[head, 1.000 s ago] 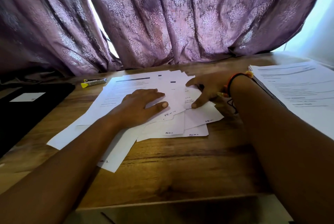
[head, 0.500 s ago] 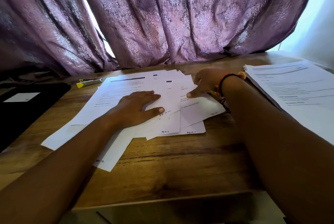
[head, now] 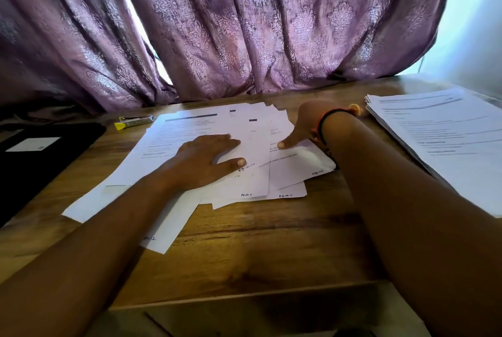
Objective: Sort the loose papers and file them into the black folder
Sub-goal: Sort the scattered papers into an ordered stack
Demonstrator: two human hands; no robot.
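Note:
Several loose white papers (head: 190, 130) lie fanned and overlapping in the middle of the wooden table (head: 258, 241). My left hand (head: 201, 158) rests flat on the top sheets, fingers straight, thumb near a handwritten page mark. My right hand (head: 301, 127) reaches in from the right and touches a lower sheet (head: 298, 165) with its thumb tip; its fingers are partly hidden behind the hand. The black folder (head: 40, 157) lies shut at the left edge, with a white label on its cover.
A neat stack of printed pages (head: 445, 141) sits at the right side of the table. A yellow and silver stapler (head: 134, 121) lies behind the loose papers. A purple patterned curtain (head: 244, 27) hangs along the table's far edge.
My right hand has slid back and to the right across the papers, from the stack's middle toward its right edge. My left hand stays pressed on the sheets.

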